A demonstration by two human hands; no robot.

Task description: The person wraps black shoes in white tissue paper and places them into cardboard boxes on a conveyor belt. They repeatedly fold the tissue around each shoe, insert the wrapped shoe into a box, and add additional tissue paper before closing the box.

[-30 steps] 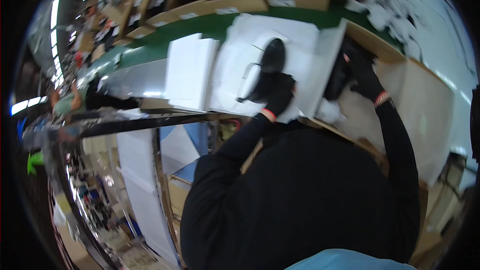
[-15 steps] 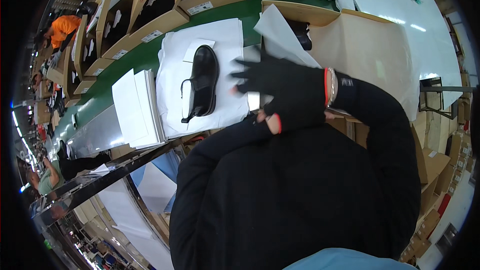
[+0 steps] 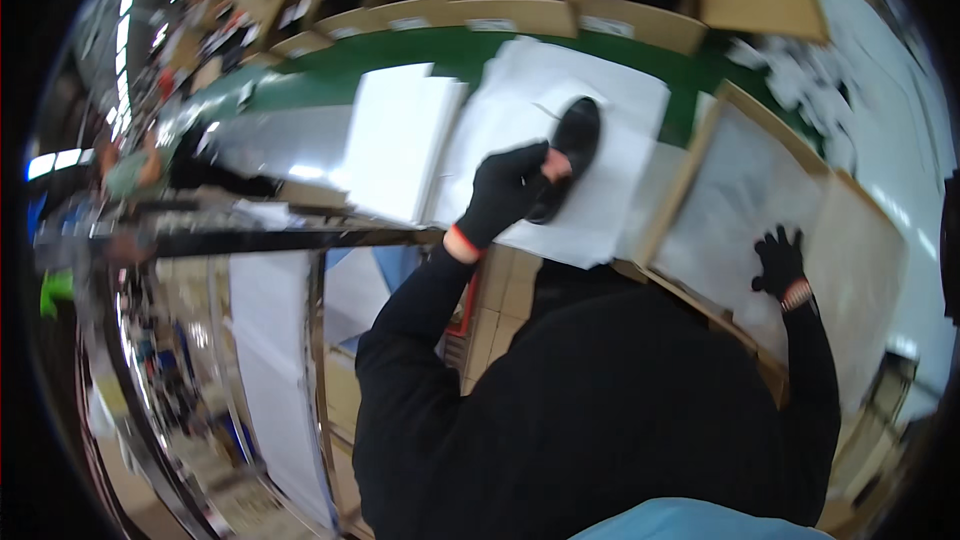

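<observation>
A black leather shoe (image 3: 579, 132) lies on white paper sheets (image 3: 620, 175), its toe pointing away from me. My left hand (image 3: 512, 185), in a black glove with bare fingertips and a red cuff edge, is closed on the shoe's near part and hides some of it. To the right, my right hand (image 3: 779, 262) is gloved in black too, its fingers spread over the translucent white tissue paper (image 3: 735, 190). That paper lies in an open cardboard shoe box (image 3: 682, 185) and covers what is beneath.
A stack of white sheets (image 3: 395, 140) stands left of the shoe. Open boxes (image 3: 520, 15) with black shoes line the green table's far side. Crumpled white paper (image 3: 800, 85) lies at far right. A dark metal rail (image 3: 290, 240) runs along the left; another person (image 3: 145, 165) is farther off.
The view has turned, shifting the table rightward. My crossed arms have parted: the left hand has reached the shoe, the right the box. The raised tissue paper now lies down, covering the shoe seen inside.
</observation>
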